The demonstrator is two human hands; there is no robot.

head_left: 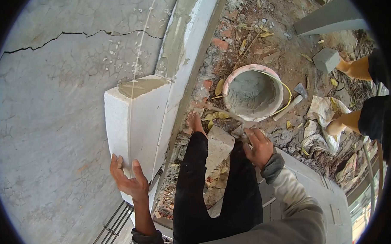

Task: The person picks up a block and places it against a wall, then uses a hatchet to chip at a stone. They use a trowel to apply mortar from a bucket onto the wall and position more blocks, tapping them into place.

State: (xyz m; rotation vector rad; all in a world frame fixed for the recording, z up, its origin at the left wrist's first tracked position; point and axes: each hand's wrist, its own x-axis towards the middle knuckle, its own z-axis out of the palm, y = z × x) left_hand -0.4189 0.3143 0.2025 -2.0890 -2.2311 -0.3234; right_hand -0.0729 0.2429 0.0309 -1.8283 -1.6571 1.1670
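Observation:
My left hand (131, 180) lies with thumb and fingers spread against the near end of a white block (146, 124). Grey mortar (143, 86) is smeared over the block's far end. The block stands along a low white wall course (199, 25), whose top carries a strip of mortar. Over my right knee, my right hand (258, 148) is closed around a mortar-smeared trowel (239, 131), partly hidden by the fingers. Just beyond that hand is a round bucket (231, 80) of wet grey mortar with a yellow handle.
A taut string (142, 34) runs above the cracked concrete floor (54, 95). Right of the bucket lies a hatchet-like tool (297, 94). Another person's legs (356, 69) stand at right near a grey block (327, 60) and a torn sack (320, 122). Steel bars (116, 222) lie lower left.

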